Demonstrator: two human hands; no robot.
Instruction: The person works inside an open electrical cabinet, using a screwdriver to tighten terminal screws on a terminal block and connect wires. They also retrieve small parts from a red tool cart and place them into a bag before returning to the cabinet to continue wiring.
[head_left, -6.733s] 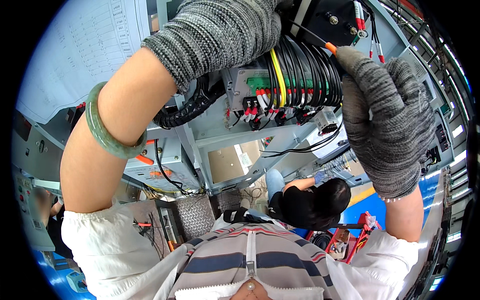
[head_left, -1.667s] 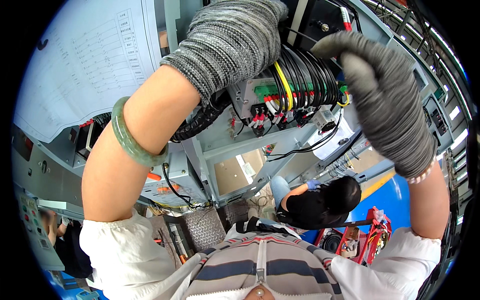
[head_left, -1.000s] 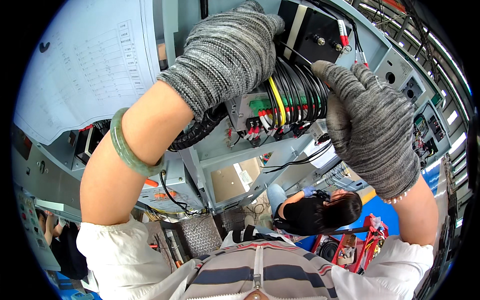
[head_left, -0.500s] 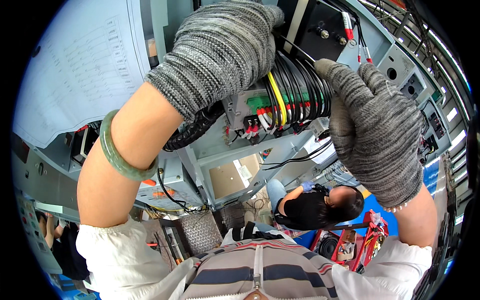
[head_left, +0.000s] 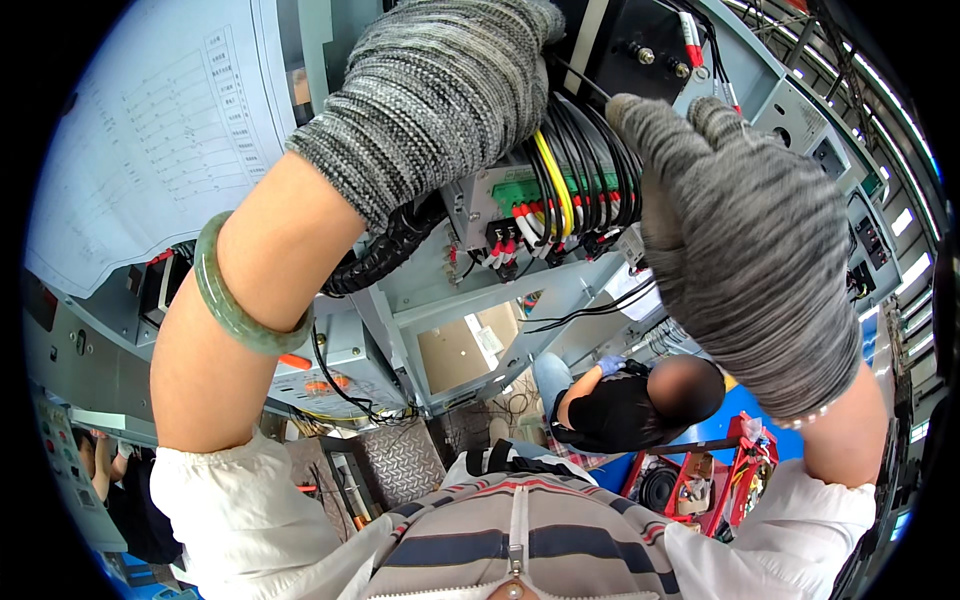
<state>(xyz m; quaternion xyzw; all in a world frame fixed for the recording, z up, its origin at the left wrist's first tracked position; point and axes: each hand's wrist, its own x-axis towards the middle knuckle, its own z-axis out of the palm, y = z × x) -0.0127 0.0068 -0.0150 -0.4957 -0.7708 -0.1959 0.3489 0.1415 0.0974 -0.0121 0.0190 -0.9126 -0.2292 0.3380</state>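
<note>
My left hand [head_left: 450,105], in a grey knitted glove, is closed beside the top of a bundle of black wires [head_left: 600,145]; its fingertips are hidden. A thin black strand [head_left: 582,78], either a wire or a cable tie, stretches from it to the fingertips of my right hand [head_left: 745,240]. That gloved hand is pinched at the bundle's right side. Two yellow wires [head_left: 553,180] run among the black ones. The wires curve down to a green terminal block [head_left: 515,193] with red and white sleeves at their ends.
Papers with a diagram [head_left: 150,150] hang on the left. A black corrugated cable sleeve [head_left: 385,260] lies below my left wrist. Beneath, a person in black [head_left: 620,405] crouches by a red toolbox [head_left: 735,485]. Threaded studs [head_left: 645,55] stick out at upper right.
My right hand has moved a little left and up, closer to my left hand, and the visible length of strand is shorter. My left hand has barely moved.
</note>
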